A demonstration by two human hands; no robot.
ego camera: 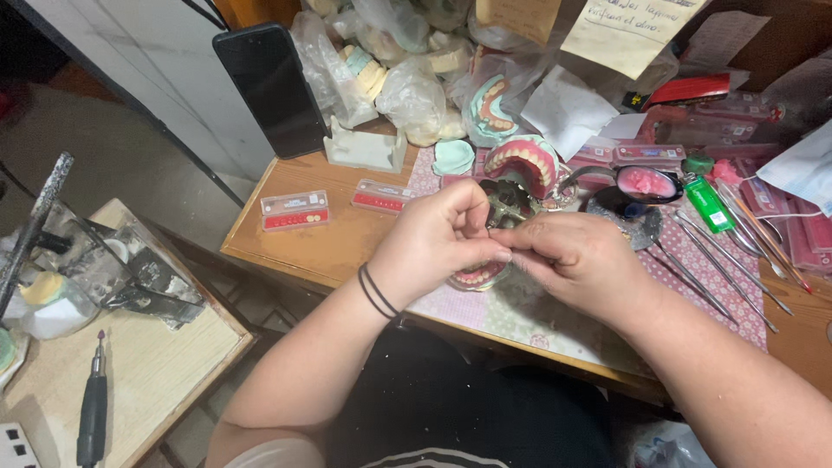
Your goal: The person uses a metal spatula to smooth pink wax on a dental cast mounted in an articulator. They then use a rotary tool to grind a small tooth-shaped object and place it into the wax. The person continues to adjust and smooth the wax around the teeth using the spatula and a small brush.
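Note:
My left hand (pixel 438 238) and my right hand (pixel 576 260) meet over a patterned mat (pixel 693 303) on the wooden table (pixel 321 243). Together they pinch a pink denture with white teeth (pixel 477 277), which shows just below my left fingers. A black band circles my left wrist. Right behind my fingers stands a metal articulator (pixel 510 204) carrying another pink denture (pixel 524 162). What my right fingertips pinch is too small to make out.
Metal dental tools (pixel 719 260) and a green lighter (pixel 709 204) lie to the right. Two trays of tooth sets (pixel 295 211) sit at left, with a black phone (pixel 270 87) leaning behind. Bagged plaster casts (pixel 407 87) pile at the back. A handpiece (pixel 93 403) lies on the side table.

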